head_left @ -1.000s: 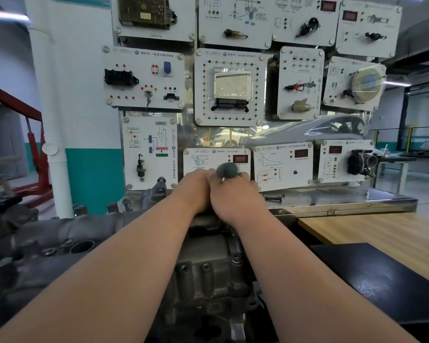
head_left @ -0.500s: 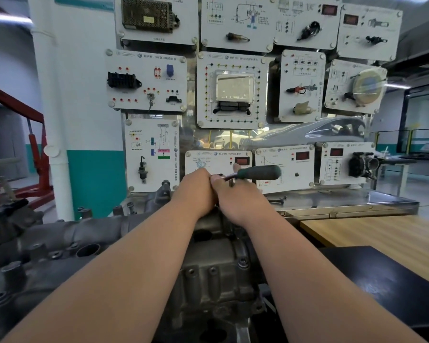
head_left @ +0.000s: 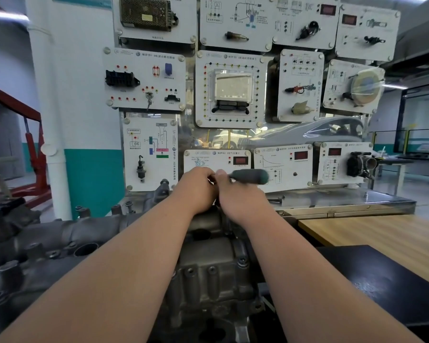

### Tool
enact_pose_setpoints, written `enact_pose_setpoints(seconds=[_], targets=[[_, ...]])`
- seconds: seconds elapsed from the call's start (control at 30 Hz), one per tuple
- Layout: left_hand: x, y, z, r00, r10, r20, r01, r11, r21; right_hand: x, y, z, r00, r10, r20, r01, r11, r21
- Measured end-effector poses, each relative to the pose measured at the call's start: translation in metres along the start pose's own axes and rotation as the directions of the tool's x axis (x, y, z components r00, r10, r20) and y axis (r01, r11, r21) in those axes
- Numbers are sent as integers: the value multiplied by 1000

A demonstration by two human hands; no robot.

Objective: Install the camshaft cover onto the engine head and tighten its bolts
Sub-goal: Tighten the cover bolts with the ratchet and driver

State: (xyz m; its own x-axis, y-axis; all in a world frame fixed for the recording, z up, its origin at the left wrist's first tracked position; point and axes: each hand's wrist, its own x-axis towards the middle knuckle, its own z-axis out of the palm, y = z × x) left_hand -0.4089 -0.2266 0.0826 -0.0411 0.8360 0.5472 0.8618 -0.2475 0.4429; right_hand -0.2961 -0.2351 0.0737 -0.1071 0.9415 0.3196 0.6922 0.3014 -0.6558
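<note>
The grey cast camshaft cover [head_left: 208, 268] lies on the engine head [head_left: 47, 241] straight in front of me, with bolts along its edges. Both my arms reach to its far end. A ratchet wrench [head_left: 250, 175] with a dark green handle sticks out to the right from between my hands. My left hand [head_left: 198, 189] curls over the wrench's head end. My right hand [head_left: 240, 199] grips the shaft just beside it, thumb on top. The bolt under the wrench is hidden by my hands.
A board of white training panels [head_left: 230, 90] stands right behind the engine. A wooden table [head_left: 369, 233] and a black mat [head_left: 382, 280] lie to the right. A red hoist frame [head_left: 32, 144] and a white pipe [head_left: 45, 107] are on the left.
The wrench handle has swung from pointing towards me to pointing right. Both hands have stayed at the far end of the cover.
</note>
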Motion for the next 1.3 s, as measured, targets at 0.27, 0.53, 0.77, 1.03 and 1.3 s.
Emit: enact_pose_setpoints(seconds=[0.27,0.53,0.77,1.03,1.3], targets=[[3,-3,5,1000,-19,-16,18,999,-40,8,2,-6,999,-10,46,13,999,-48],[-1,-2,0,996,20,87,-28,995,94,-10,1,3,996,-83,25,80,992,98],[-1,-3,0,998,16,63,-22,994,105,-6,1,3,984,-170,55,168,985,31],[1,0,3,999,-16,30,14,998,62,10,3,-1,995,85,-51,-83,996,37],[1,-3,7,999,-37,37,34,997,64,8,1,5,998,-7,-69,3,999,-47]])
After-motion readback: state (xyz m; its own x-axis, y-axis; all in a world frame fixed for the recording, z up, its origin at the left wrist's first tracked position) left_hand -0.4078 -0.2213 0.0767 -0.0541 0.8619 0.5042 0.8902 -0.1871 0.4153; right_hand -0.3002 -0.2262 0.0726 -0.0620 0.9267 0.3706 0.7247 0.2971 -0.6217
